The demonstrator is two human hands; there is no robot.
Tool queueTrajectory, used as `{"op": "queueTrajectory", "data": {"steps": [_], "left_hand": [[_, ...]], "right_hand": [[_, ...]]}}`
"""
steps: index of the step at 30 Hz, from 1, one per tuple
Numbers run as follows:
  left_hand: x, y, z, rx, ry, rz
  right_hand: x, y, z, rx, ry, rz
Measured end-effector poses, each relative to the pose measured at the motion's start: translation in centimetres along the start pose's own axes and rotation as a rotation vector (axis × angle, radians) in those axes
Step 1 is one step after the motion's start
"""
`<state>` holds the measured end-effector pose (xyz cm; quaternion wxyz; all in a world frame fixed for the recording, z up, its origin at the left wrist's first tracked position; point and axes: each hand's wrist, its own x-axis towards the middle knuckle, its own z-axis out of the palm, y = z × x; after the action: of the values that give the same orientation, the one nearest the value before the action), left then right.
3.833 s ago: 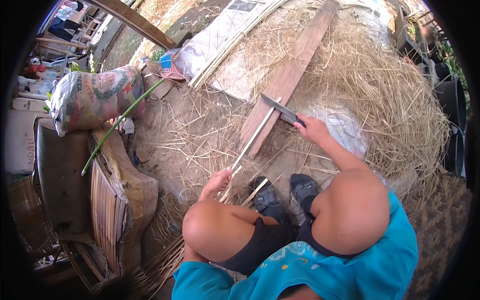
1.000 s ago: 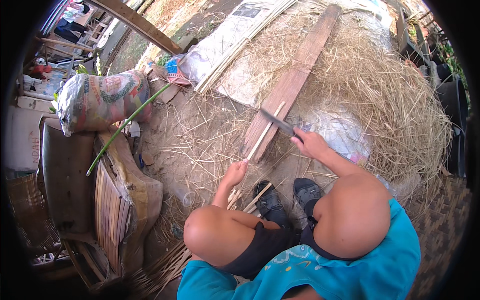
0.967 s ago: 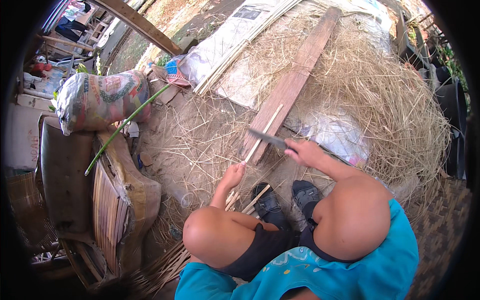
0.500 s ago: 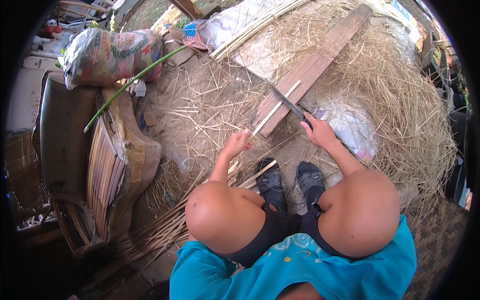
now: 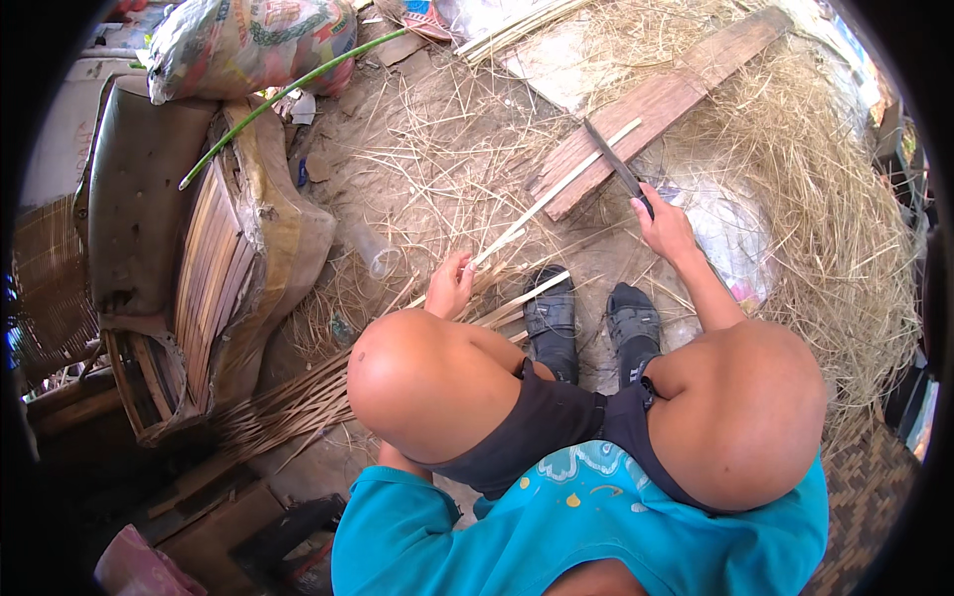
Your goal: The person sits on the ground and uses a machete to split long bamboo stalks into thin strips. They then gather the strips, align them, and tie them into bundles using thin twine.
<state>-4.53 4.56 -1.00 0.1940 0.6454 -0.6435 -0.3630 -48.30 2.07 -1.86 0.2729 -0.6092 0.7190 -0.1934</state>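
Observation:
My left hand [image 5: 452,286] is closed on the near end of a pale bamboo strip [image 5: 559,189]. The strip slants away to the right, its far part lying across a wooden plank [image 5: 651,119]. In my right hand [image 5: 666,224] is a long dark-bladed knife [image 5: 618,162], gripped by its handle. The blade crosses over the strip near its far end, above the plank. Whether the edge touches the strip, I cannot tell. More bamboo strips [image 5: 308,409] lie in a bundle beside and behind my left knee.
Thin shavings [image 5: 835,209] heap up at the right, beside a clear plastic bag [image 5: 725,243]. At the left stand a worn, broken seat [image 5: 149,228] and a stuffed sack [image 5: 253,45]. A green stalk [image 5: 288,89] leans across them. Pale strips [image 5: 517,30] lie at the back.
My left hand has drawn back toward my left knee, pulling the strip nearer. More of the strip now shows between hand and plank. The knife stays over the plank, near the strip's far end.

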Motion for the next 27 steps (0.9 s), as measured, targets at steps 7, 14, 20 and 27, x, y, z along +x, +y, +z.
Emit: {"op": "queueTrajectory", "data": {"steps": [7, 14, 20, 27], "left_hand": [[2.4, -0.6, 0.8, -0.243, -0.22, -0.031], [2.9, -2.6, 2.2, -0.478, -0.117, -0.263], [3.8, -0.5, 2.4, -0.507, 0.292, -0.292], [2.6, -2.7, 2.4, -0.292, 0.122, -0.103]], "right_hand": [[-0.6, 1.1, -0.8, 0.003, 0.043, 0.023], [-1.0, 1.9, -0.5, 0.019, 0.025, 0.039], [-2.2, 1.5, -2.3, 0.026, -0.006, 0.068], [-2.4, 0.3, -2.7, 0.043, -0.013, 0.093]]}}
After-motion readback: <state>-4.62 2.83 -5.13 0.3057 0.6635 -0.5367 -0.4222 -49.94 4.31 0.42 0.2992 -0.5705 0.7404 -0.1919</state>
